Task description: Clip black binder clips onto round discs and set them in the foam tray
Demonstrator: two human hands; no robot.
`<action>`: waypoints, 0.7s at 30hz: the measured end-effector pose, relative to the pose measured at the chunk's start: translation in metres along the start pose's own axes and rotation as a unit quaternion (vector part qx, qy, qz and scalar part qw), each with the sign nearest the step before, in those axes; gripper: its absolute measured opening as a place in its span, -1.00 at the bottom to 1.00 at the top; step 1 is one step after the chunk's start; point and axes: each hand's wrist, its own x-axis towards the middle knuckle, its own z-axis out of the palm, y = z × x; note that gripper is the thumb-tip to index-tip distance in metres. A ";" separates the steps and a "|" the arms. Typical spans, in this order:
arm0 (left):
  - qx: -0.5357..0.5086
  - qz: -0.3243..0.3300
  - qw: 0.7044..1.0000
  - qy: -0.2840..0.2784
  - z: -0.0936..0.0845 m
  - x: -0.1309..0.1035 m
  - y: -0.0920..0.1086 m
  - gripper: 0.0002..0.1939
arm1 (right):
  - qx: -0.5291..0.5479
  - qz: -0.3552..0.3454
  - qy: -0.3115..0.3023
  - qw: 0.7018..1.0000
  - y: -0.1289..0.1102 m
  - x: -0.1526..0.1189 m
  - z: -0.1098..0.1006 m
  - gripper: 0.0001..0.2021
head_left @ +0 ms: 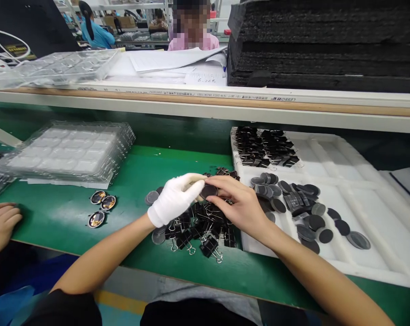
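My left hand [177, 197], in a white glove, and my bare right hand [240, 201] meet over the green table. Between their fingertips is a dark round disc [209, 191], pinched from both sides. Its far edge is partly hidden by my fingers. Right below lies a heap of black binder clips [208, 244] with silver wire handles. A few grey discs [152, 197] rest on the table left of the heap, partly covered by my gloved hand.
A white foam tray [354, 199] at the right bears rows of binder clips [254, 147] and many loose discs [316, 222]. Three amber-stone oval pieces [103, 208] lie left, before stacked clear plastic trays [69, 151]. Another person's hand [2, 224] rests at the left edge. A shelf [191, 102] crosses above.
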 end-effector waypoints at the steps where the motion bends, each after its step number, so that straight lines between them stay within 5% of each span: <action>1: 0.003 -0.002 1.000 -0.004 0.001 0.000 -0.001 -0.71 | -0.036 -0.036 0.007 0.999 0.000 0.000 0.000 -0.71; 8: -0.074 -0.027 0.997 -0.027 0.011 -0.001 -0.009 -0.65 | -0.115 -0.156 0.070 0.979 0.006 -0.005 0.003 -0.73; 11: -0.093 -0.035 0.995 -0.019 0.014 -0.001 -0.010 -0.66 | -0.049 -0.165 0.122 0.977 -0.003 -0.005 -0.001 -0.69; 14: 0.005 -0.034 0.999 0.026 0.013 -0.002 -0.009 -0.71 | 0.096 -0.079 0.154 0.980 -0.020 -0.003 -0.010 -0.69; 18: 0.082 -0.012 0.993 0.086 0.008 -0.003 -0.006 -0.77 | 0.116 0.081 -0.023 0.990 -0.032 -0.002 -0.012 -0.77; 21: 0.026 -0.002 0.997 0.074 0.008 -0.003 -0.006 -0.77 | 0.055 0.180 -0.041 0.981 -0.027 -0.005 -0.002 -0.66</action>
